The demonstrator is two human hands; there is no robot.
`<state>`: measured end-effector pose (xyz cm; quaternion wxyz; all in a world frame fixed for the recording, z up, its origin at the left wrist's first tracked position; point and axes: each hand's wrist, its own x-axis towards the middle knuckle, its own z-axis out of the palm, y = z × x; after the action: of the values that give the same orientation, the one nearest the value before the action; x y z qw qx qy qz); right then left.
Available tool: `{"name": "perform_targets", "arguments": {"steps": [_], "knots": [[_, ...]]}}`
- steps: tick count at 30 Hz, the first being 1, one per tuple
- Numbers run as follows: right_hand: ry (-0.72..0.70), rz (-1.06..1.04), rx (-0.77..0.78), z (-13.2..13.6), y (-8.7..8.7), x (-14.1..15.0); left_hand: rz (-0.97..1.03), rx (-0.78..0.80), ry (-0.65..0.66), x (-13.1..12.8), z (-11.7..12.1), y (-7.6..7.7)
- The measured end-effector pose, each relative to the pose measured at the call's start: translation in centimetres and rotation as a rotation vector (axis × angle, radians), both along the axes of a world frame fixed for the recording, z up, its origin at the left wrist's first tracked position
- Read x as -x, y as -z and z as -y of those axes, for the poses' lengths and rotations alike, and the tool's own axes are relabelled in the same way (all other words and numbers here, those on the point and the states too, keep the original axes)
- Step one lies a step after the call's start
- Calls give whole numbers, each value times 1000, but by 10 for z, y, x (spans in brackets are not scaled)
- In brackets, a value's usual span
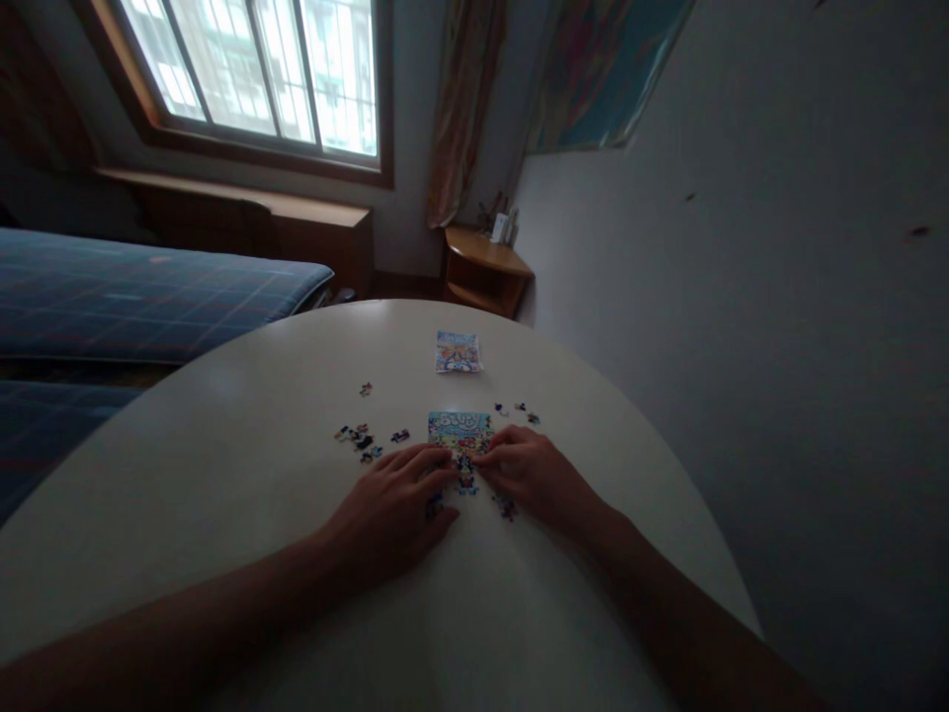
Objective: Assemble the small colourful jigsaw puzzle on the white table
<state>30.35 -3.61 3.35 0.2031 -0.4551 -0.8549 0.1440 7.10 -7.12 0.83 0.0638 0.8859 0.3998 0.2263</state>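
Note:
A partly joined jigsaw puzzle [460, 423] with a colourful picture lies on the round white table [282, 475]. My left hand [404, 499] rests palm down over its lower left side, fingers stretched out and thumb apart, covering some pieces. At the puzzle's right edge, my right hand [530, 470] has thumb and index finger pinched together on a small jigsaw piece, mostly hidden by the fingertips. Between the hands, joined pieces [466, 480] extend below the picture. Another loose piece cluster [504, 507] lies just under my right hand.
Several loose pieces [362, 438] lie left of the puzzle, with one piece [366, 390] farther back. More pieces [521, 406] sit to the right. A printed picture sheet [458, 352] lies behind. Beyond the table are a mattress [148, 297] and a wooden corner stand [485, 259].

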Motion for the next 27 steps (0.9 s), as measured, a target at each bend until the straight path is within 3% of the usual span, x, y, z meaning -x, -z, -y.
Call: {"name": "perform_targets", "arguments": {"steps": [8, 14, 19, 27], "knots": [[-6, -28, 11, -2, 3, -1, 100, -6, -59, 2, -6, -9], [-10, -30, 32, -2, 2, -1, 37, -126, -374, 50, -57, -10], [-3, -30, 46, -1, -1, 0, -35, -35, -586, 79, -93, 1], [-19, -19, 34, -2, 2, 0, -121, 2, -598, 78, -98, -1]]}}
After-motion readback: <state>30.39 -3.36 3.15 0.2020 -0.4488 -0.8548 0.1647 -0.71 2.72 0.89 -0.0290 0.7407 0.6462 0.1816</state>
